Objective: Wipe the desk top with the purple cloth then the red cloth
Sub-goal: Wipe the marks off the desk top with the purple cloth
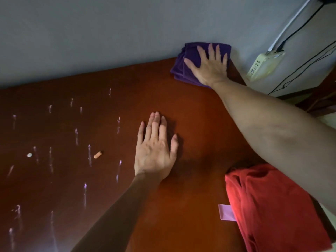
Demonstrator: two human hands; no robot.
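- We see the desk top (190,128), a dark reddish-brown surface that fills most of the view and meets a grey wall (91,33) along its far edge.
- Our right arm stretches long and nearly straight across the right side of the desk, reaching from the near right toward the far right corner.
- Our left arm comes up from the bottom edge, forearm angled toward the middle of the desk.
- The red cloth (269,211) lies bunched at the near right of the desk, partly under our right forearm, with a pale pink tag (226,212) showing at its left edge.
- The purple cloth (181,68) sits folded at the far right corner, against the wall.
- Our right hand (211,68) lies palm down on the purple cloth, fingers extended and fanned apart, thumb out to the left, gripping nothing.
- Our left hand (154,151) rests flat on the bare desk near the centre, the fingers straight and held close together, the thumb a little apart on the right.
- Pale streaks (89,153) mark the left half of the desk.
- A cream-coloured box (263,65) hangs on the wall at the right, with cables leading from it.
- A small orange stub (97,154) and a white round bit (29,155) lie among the streaks.
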